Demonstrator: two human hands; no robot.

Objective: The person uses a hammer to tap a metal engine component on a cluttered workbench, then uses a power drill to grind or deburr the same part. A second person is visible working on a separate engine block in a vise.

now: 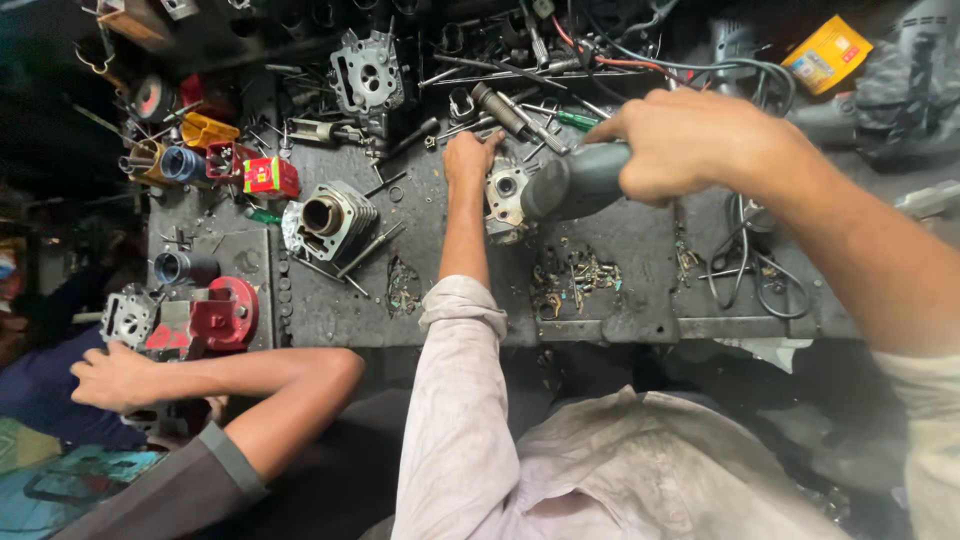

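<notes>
On the dark bench [620, 240], right hand [690, 145] clamped around a grey power tool [575, 182], nose aimed down at a small metal engine part [505, 190]. Left hand [470, 155] flat on the bench, fingers [490, 140] touching the part's upper edge, steadying it; not closed around anything. Part lying mid-bench, just beside the tool's nose; whether touched by the bit, cannot tell, since the tip is hidden. Judging by that: work on the part under way, not finished; no sign of the tool being set aside. Metal scraps and chips [575, 275] scattered on the bench below the part. Finned cylinder [335, 220] lying to the left, well apart from both hands, untouched. Cylinder head [368, 75] at the far edge, also untouched. Loose sockets and drivers [510, 110] beyond the part. Another person's hand [110, 378] low at the left edge, near a red part [225, 312], apart from the work.
</notes>
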